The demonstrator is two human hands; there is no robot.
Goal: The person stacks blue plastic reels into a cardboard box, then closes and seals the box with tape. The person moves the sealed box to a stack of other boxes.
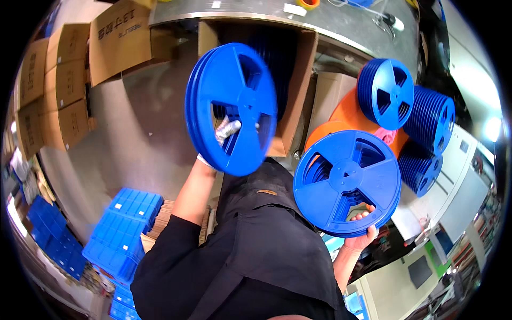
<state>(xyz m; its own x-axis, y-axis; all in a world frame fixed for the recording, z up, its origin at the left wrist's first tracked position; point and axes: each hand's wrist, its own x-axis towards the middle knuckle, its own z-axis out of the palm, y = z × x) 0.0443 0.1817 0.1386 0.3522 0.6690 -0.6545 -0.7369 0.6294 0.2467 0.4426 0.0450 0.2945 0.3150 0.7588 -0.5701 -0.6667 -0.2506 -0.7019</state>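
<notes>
My left hand, with white coverings on its fingers, grips a few blue plastic reels standing nearly upright. Its fingers show through a cut-out in the reels, which overlap the open cardboard box. More dark blue reels sit in shadow inside that box. On the right, my right hand is closed on the lower rim of another stack of blue reels, fingers reaching through an opening and thumb outside. This stack faces up toward me, tilted.
Several stacked reels rest on or beside an orange surface at the right, near a pink item. A metal worktop edges the far side. Cartons stand at the left, blue lidded crates at lower left.
</notes>
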